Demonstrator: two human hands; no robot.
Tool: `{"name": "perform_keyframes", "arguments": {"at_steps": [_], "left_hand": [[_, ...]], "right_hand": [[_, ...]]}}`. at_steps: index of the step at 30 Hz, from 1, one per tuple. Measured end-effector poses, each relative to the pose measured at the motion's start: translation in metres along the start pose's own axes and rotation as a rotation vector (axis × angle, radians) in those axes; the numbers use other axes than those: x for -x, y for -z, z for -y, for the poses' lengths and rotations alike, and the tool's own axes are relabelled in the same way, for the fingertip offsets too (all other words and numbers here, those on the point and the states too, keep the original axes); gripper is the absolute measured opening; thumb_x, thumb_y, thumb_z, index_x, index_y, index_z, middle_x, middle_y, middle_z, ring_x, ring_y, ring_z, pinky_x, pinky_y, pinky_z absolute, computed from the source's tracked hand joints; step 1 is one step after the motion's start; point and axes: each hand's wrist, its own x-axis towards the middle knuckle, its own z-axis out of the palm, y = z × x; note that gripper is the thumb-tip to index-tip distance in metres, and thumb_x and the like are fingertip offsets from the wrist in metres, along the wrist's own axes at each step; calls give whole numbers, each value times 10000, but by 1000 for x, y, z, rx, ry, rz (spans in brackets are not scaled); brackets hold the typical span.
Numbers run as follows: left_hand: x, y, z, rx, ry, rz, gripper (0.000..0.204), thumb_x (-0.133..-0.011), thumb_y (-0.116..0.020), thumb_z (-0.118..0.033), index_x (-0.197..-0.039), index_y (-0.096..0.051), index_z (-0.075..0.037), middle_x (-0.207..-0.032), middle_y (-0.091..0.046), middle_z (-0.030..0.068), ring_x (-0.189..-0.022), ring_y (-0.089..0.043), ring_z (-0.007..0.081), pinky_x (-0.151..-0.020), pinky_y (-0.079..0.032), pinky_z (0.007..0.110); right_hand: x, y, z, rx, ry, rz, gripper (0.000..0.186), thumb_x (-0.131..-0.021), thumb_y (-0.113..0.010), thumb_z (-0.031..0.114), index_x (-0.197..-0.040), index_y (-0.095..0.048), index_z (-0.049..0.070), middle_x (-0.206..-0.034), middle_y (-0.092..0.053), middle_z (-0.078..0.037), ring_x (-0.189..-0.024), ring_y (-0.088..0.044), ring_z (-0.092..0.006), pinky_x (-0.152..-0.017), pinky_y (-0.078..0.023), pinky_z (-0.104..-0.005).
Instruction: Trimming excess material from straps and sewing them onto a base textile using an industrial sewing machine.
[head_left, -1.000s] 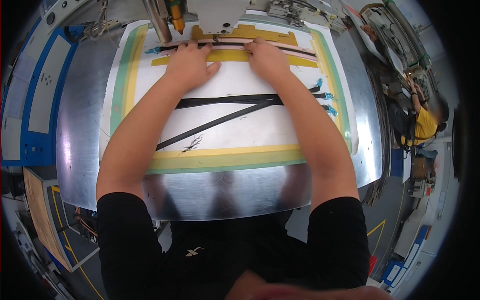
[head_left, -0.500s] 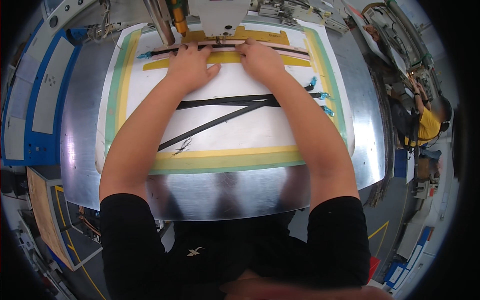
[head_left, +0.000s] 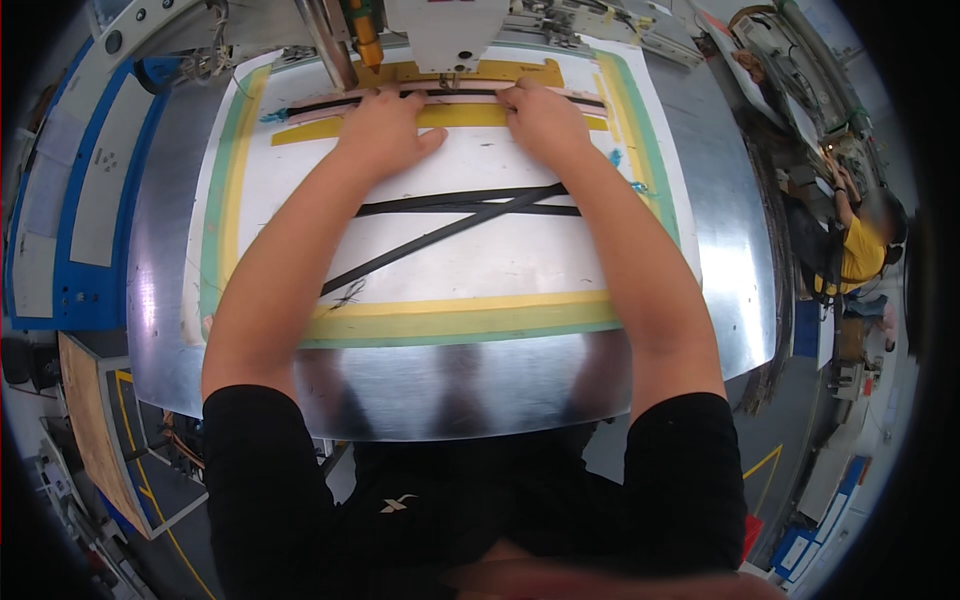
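My left hand [head_left: 385, 130] and my right hand [head_left: 540, 115] lie flat, side by side, at the far end of a white template board [head_left: 480, 265] edged in yellow and green. Their fingertips press on a long black strap [head_left: 468, 93] that lies on a pink strip, just beyond a yellow strip [head_left: 470, 116]. The strap runs under the white sewing machine head [head_left: 445, 30], whose needle sits between the two hands. Neither hand grips anything. Two more black straps [head_left: 470, 205] lie crossed on the board between my forearms.
The board rests on a shiny metal table [head_left: 450, 385]. A blue and white machine panel [head_left: 80, 200] stands at the left, a wooden board [head_left: 95, 430] below it. At the far right sits a person in a yellow shirt [head_left: 860, 260] beside other machines.
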Motion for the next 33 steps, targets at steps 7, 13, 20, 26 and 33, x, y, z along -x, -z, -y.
{"name": "perform_keyframes", "arguments": {"at_steps": [7, 13, 20, 26, 33], "left_hand": [[-1, 1, -34, 5, -15, -51, 641, -889, -633, -511, -1404, -580, -133, -1347, -555, 219, -1265, -519, 397, -1081, -426, 472], [-9, -4, -35, 84, -36, -62, 621, -875, -661, -481, -1358, -616, -94, -1356, -550, 221, -1265, -528, 385, -1090, -423, 451], [-8, -3, -47, 59, -26, -78, 603, -892, -654, -481, -1382, -602, -133, -1330, -567, 228, -1277, -527, 391, -1094, -424, 438], [-14, -12, -40, 56, -19, -71, 591, -895, -653, -474, -1377, -606, -136, -1331, -573, 214, -1279, -528, 376, -1091, -425, 443], [-17, -11, -49, 62, -19, -46, 624, -891, -641, -519, -1377, -608, -129, -1392, -553, 185, -1317, -510, 335, -1084, -427, 475]], "right_hand": [[5, 1, -3, -37, 0, -4, 338, -912, -528, 108, -1186, -725, 137, -1166, -652, -71, -1069, -666, -297, -905, -538, -442], [7, 7, 3, -54, 15, 9, 316, -914, -543, 126, -1169, -729, 150, -1158, -649, -86, -1060, -670, -294, -900, -542, -437], [14, 19, -29, -22, -34, 29, 302, -938, -535, 168, -1179, -715, 149, -1155, -647, -70, -1076, -659, -281, -910, -538, -440], [19, 33, -58, 54, -63, 57, 309, -947, -533, 166, -1200, -708, 141, -1169, -649, -61, -1096, -648, -276, -929, -533, -426], [19, 41, -81, 123, -106, 130, 334, -952, -527, 150, -1238, -700, 145, -1212, -647, -52, -1113, -644, -269, -950, -531, -407]]}}
